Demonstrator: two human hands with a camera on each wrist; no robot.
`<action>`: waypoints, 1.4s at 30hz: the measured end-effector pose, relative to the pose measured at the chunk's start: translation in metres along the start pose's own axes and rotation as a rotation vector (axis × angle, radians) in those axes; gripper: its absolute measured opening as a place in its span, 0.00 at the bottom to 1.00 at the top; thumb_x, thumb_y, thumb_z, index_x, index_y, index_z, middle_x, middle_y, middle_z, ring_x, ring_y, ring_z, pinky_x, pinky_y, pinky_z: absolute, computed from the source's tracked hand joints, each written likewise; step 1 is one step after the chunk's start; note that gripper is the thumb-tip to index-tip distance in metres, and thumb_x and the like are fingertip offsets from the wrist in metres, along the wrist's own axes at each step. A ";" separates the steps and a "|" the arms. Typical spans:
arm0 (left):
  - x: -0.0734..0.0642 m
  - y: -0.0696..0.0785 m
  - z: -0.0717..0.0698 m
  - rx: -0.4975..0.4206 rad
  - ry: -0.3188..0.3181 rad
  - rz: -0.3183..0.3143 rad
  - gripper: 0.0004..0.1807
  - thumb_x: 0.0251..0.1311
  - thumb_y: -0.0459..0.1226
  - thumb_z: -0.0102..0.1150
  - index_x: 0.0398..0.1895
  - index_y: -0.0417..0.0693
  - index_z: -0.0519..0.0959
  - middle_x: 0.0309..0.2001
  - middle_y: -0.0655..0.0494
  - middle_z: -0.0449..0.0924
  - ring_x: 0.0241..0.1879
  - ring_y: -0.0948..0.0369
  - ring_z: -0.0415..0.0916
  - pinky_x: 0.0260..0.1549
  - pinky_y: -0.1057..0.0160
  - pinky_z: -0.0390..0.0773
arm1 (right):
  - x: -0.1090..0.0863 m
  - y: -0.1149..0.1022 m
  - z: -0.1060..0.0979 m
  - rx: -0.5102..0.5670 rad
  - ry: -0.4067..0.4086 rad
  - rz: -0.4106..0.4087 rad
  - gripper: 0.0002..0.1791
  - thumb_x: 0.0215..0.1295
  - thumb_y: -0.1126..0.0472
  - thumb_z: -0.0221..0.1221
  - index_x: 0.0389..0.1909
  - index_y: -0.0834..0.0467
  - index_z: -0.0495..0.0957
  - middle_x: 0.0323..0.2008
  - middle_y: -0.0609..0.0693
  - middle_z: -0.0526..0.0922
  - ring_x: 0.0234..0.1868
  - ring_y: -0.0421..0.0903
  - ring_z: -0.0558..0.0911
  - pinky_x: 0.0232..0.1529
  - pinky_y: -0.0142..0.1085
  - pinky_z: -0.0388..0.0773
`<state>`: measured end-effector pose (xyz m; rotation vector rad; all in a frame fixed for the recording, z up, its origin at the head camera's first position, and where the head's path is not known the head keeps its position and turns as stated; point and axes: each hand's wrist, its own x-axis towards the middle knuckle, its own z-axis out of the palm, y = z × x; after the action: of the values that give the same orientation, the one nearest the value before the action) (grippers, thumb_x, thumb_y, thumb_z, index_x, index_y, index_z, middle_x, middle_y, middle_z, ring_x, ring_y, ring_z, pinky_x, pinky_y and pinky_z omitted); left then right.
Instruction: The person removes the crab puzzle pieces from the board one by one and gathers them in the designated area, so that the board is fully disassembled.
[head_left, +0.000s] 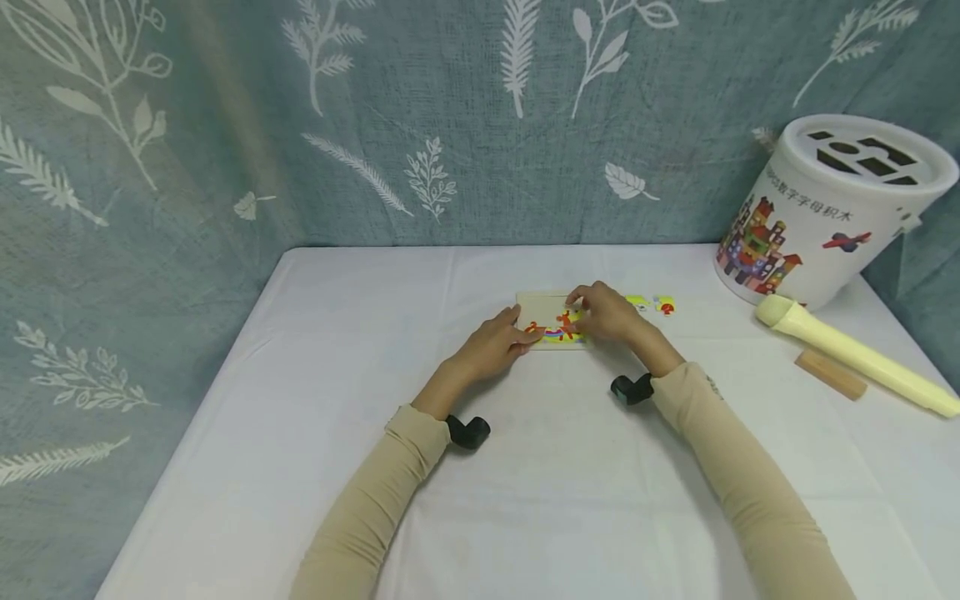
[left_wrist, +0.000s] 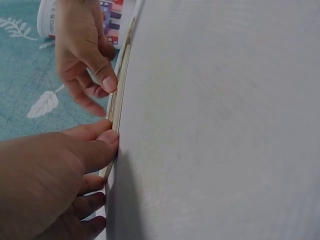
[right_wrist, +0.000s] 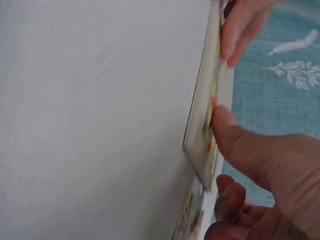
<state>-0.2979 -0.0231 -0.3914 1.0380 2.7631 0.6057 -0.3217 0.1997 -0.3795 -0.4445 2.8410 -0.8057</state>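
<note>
"Where is that flat, cream, rectangular puzzle board (head_left: 538,306)?"

"Lying on the white cloth-covered table (head_left: 225,400), between my hands. Bright interlocking pieces in red, yellow and rainbow colours (head_left: 557,336) fill its near side."

"And your left fingers?"

"My left hand (head_left: 489,343) holds the board's left end, thumb over the pieces, other fingers along the edge."

"The right?"

"My right hand (head_left: 604,313) is at the board's right end, thumb bent down onto the coloured pieces, other fingers loosely curled. Whether I pinch a piece there, I cannot tell."

"Anything beside it?"

"Small yellow puzzle pieces with coloured pictures (head_left: 664,302), just right of my right hand."
</note>
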 end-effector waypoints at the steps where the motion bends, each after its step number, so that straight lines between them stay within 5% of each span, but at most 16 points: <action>1: 0.000 0.000 0.000 0.000 0.000 -0.003 0.20 0.62 0.35 0.53 0.58 0.53 0.73 0.66 0.31 0.53 0.68 0.41 0.52 0.61 0.44 0.61 | 0.000 0.001 0.000 -0.004 0.001 -0.010 0.19 0.53 0.62 0.64 0.46 0.64 0.76 0.42 0.64 0.75 0.43 0.55 0.74 0.41 0.44 0.71; 7: 0.000 0.000 0.001 -0.003 0.004 -0.004 0.19 0.62 0.35 0.53 0.58 0.53 0.74 0.67 0.31 0.53 0.67 0.41 0.53 0.62 0.44 0.60 | -0.001 0.005 0.001 0.025 0.023 -0.067 0.14 0.53 0.66 0.64 0.41 0.63 0.75 0.41 0.64 0.73 0.44 0.56 0.71 0.41 0.44 0.69; 12: 0.001 -0.001 0.001 0.009 0.000 -0.019 0.19 0.62 0.36 0.54 0.57 0.54 0.74 0.67 0.33 0.53 0.67 0.41 0.52 0.62 0.45 0.60 | -0.005 0.009 -0.002 0.136 0.078 -0.069 0.07 0.61 0.66 0.57 0.40 0.62 0.76 0.38 0.62 0.78 0.33 0.51 0.74 0.32 0.37 0.70; 16: 0.002 0.000 0.001 0.018 0.001 -0.038 0.19 0.62 0.36 0.54 0.57 0.54 0.74 0.68 0.35 0.52 0.68 0.43 0.52 0.62 0.46 0.60 | -0.010 0.021 -0.012 0.210 0.154 -0.009 0.09 0.65 0.63 0.54 0.39 0.64 0.80 0.37 0.61 0.81 0.25 0.45 0.72 0.25 0.32 0.68; 22: 0.004 0.001 0.002 0.021 0.013 -0.028 0.20 0.61 0.36 0.55 0.57 0.54 0.74 0.68 0.35 0.53 0.68 0.43 0.53 0.62 0.46 0.61 | -0.029 0.048 -0.043 0.265 0.191 0.103 0.15 0.67 0.60 0.53 0.45 0.67 0.78 0.43 0.63 0.80 0.32 0.44 0.71 0.29 0.30 0.69; 31: 0.000 -0.002 0.001 0.033 0.049 -0.040 0.19 0.60 0.35 0.56 0.55 0.53 0.75 0.66 0.35 0.56 0.67 0.43 0.56 0.61 0.48 0.63 | -0.069 0.098 -0.070 0.178 0.039 0.238 0.17 0.68 0.62 0.50 0.48 0.72 0.75 0.45 0.65 0.77 0.37 0.41 0.71 0.36 0.29 0.69; 37: -0.001 -0.005 0.001 -0.029 0.052 -0.023 0.22 0.60 0.37 0.56 0.59 0.49 0.72 0.65 0.36 0.59 0.66 0.44 0.58 0.62 0.47 0.61 | -0.074 0.100 -0.062 0.127 0.132 0.272 0.16 0.67 0.61 0.50 0.46 0.70 0.76 0.45 0.67 0.77 0.41 0.51 0.72 0.36 0.32 0.67; 42: 0.000 -0.013 0.003 -0.093 0.094 -0.052 0.29 0.58 0.41 0.59 0.63 0.43 0.67 0.66 0.45 0.63 0.67 0.45 0.56 0.64 0.46 0.58 | -0.068 0.078 -0.057 0.086 0.186 0.226 0.15 0.67 0.60 0.52 0.45 0.67 0.78 0.44 0.64 0.79 0.40 0.52 0.73 0.34 0.34 0.67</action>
<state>-0.3052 -0.0314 -0.3992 0.9381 2.8009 0.7864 -0.2890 0.3124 -0.3686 -0.0358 2.9363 -0.9632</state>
